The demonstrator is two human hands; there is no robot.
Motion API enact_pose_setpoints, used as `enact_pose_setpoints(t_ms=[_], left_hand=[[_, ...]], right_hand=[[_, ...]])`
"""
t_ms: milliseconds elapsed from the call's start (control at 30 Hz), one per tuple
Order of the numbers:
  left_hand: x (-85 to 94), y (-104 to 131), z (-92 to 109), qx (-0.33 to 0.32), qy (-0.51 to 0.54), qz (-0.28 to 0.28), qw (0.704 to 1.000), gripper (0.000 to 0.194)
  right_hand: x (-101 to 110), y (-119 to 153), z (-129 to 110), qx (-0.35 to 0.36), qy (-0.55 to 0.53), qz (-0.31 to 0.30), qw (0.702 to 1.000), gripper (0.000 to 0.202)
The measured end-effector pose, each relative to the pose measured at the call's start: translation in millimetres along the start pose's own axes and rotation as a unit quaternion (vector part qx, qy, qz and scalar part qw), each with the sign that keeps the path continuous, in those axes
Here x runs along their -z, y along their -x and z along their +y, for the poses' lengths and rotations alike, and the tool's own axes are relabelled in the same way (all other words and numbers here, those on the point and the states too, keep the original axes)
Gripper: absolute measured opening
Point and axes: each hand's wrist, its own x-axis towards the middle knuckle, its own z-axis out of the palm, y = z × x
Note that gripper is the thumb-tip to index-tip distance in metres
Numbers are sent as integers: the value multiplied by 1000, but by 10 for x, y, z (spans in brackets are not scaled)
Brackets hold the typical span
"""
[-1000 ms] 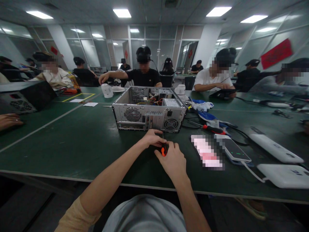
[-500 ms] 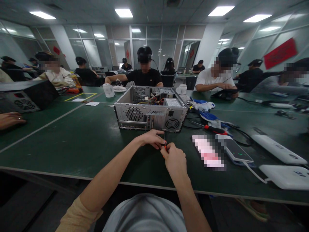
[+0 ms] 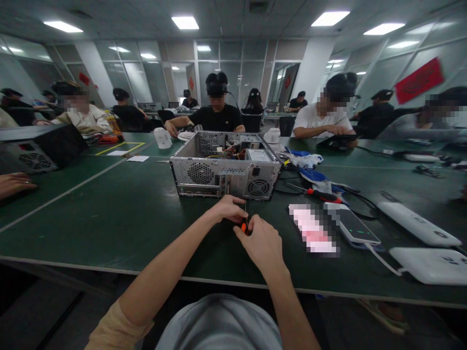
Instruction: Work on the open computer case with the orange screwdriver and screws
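A screwdriver [image 3: 244, 226] with an orange and black handle is in my right hand [image 3: 263, 240], whose fingers are curled round the handle. Its thin shaft points away from me, toward the lower rear edge of an opened computer case [image 3: 233, 187]. My left hand [image 3: 230, 209] is at the shaft, just below the case, with the thumb against it and the index finger stretched toward the case edge. Some left fingers are hidden under the hand. The case lies on its side with its top uncovered, showing cables and a power supply [image 3: 259, 154]. The screwdriver's tip is too small to make out.
To the right lie a second screwdriver [image 3: 323, 195], a blurred-out phone [image 3: 314, 231], a phone [image 3: 359, 226] on a cable, white power banks [image 3: 430, 265] and blue-white gloves [image 3: 314, 177]. At left are another computer case [image 3: 36, 146] and a co-worker's hand [image 3: 16, 183]. Several people sit around.
My right hand and the screwdriver handle have shifted slightly left, and more of the orange handle shows. The person opposite has drawn an arm inward. The computer case has stayed put.
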Motion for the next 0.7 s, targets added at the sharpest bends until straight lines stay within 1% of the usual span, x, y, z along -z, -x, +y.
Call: enact_pose_setpoints(t_ms=[67,100,233,333,433,533,600,633,700], left_hand=[[-8,-7,-4,0,-3,9,1000,71],[-14,-13,-7,-1,-5,12,1000,70],[-34,-37,-27,-14,-18,27,999,67],[-14,-45,-42,-30,-27,23,999,62],[45,-38,-57,-34,2,-15,999,61],[94,-27,-72,-22,51,-91,994,67],[98,-28,-81,-16,67,-125,990,66],[91,-33,-85,-14,68,-126,990,64],[68,-50,-90,-15,55,-103,993,59]], right_hand=[[8,3,-8,25,3,-14,1000,32],[12,5,-17,26,8,-18,999,33],[24,16,-64,-10,37,-33,999,30],[26,17,-78,-14,49,-47,998,34],[16,12,-68,-10,54,-49,997,38],[3,11,-64,-7,62,-49,997,40],[-3,14,-72,-7,68,-50,996,40],[-5,15,-76,-7,69,-49,996,41],[-8,14,-79,-12,68,-44,997,41]])
